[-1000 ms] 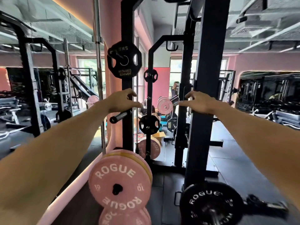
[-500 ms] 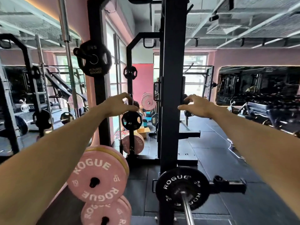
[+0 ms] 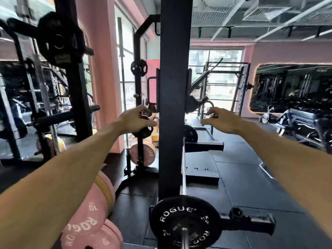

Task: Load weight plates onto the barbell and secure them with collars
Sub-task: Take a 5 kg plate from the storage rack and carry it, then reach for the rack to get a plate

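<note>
Both hands, left hand (image 3: 133, 119) and right hand (image 3: 221, 121), reach forward loosely curled and apparently empty, with one black plate (image 3: 185, 221) on the barbell (image 3: 184, 239) below them, no collar visible.

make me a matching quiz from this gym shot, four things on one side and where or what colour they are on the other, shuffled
Things
1. black plate
2. pink plates
3. left hand
4. right hand

Descriptions
A. lower left, stacked, marked 10
B. empty, fingers spread, right of the black post
C. on the bar end at bottom centre, white ROGUE lettering
D. empty, fingers curled, left of the black post

Pairs: 1-C, 2-A, 3-D, 4-B
</note>
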`<control>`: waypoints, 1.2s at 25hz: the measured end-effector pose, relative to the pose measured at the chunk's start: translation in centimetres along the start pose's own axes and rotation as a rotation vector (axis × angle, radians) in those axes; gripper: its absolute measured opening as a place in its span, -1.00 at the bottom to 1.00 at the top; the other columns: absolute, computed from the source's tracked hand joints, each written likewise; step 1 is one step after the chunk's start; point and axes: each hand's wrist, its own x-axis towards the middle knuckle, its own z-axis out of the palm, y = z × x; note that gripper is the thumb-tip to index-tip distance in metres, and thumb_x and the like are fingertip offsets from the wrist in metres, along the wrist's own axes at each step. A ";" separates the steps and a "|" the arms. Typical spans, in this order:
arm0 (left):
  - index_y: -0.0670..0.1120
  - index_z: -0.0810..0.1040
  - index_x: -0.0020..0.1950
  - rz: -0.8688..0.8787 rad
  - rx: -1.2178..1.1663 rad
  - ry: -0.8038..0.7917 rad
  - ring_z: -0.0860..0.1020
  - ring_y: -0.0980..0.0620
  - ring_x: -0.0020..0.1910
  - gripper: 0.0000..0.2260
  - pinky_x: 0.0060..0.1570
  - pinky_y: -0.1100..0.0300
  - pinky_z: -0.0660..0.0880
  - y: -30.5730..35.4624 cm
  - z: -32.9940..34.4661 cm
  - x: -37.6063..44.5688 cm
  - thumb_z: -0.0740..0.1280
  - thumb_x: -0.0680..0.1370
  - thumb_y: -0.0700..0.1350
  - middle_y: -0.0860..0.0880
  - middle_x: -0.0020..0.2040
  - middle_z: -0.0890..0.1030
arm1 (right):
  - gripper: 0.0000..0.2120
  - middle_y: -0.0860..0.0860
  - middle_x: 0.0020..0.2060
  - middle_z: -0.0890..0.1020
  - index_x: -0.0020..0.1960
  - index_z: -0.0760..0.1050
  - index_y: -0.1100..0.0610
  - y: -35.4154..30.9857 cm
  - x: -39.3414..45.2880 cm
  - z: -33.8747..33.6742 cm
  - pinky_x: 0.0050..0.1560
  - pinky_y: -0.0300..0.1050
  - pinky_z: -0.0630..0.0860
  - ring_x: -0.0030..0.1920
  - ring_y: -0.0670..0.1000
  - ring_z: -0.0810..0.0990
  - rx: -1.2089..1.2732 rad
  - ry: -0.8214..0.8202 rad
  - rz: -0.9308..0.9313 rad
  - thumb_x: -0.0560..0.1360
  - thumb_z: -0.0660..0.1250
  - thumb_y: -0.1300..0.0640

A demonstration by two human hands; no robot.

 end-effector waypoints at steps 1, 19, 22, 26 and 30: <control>0.05 0.49 0.31 -0.007 0.000 0.004 0.46 0.01 0.07 -0.59 -0.18 0.24 0.33 0.1 1.1 0.4 0.46 0.50 0.10 0.01 0.10 0.50 | -0.32 0.03 0.36 0.48 0.35 0.38 -0.09 1.3 0.3 0.5 0.33 0.15 0.36 0.30 0.13 0.47 0.015 -0.014 -0.002 0.34 0.29 -0.41; 0.11 0.51 0.32 -0.011 0.029 -0.023 0.49 -0.05 0.15 -0.51 -0.02 0.19 0.41 -17.9 29.0 -11.7 0.49 0.43 0.19 -0.03 0.14 0.55 | -0.34 0.03 0.43 0.40 0.39 0.35 -0.08 20.2 -12.4 26.2 0.40 0.17 0.26 0.39 0.13 0.38 0.016 -0.013 0.071 0.40 0.31 -0.38; 0.13 0.51 0.27 -0.041 0.003 -0.032 0.50 0.00 0.07 -0.56 -0.39 0.36 0.50 -21.6 34.1 -11.6 0.51 0.44 0.14 0.07 -0.04 0.55 | -0.34 0.02 0.39 0.44 0.35 0.37 -0.11 23.3 -12.0 31.9 0.39 0.16 0.29 0.36 0.12 0.41 0.025 -0.018 0.082 0.36 0.31 -0.41; 0.10 0.53 0.22 -0.054 -0.010 -0.077 0.62 -0.02 0.03 -0.52 0.05 0.13 0.50 -26.7 40.5 -9.3 0.54 0.37 0.18 0.02 -0.07 0.65 | -0.40 -0.01 0.40 0.44 0.35 0.38 -0.15 26.7 -9.6 38.1 0.40 0.14 0.27 0.38 0.10 0.41 0.041 -0.013 0.090 0.39 0.31 -0.37; 0.20 0.53 0.20 -0.090 -0.012 -0.109 0.55 -0.04 0.09 -0.41 0.14 0.06 0.49 -31.4 46.9 -6.8 0.50 0.21 0.29 0.04 0.01 0.57 | -0.45 0.00 0.31 0.49 0.32 0.40 -0.17 29.8 -6.6 43.8 0.38 0.11 0.32 0.30 0.09 0.47 0.070 -0.004 0.115 0.40 0.32 -0.34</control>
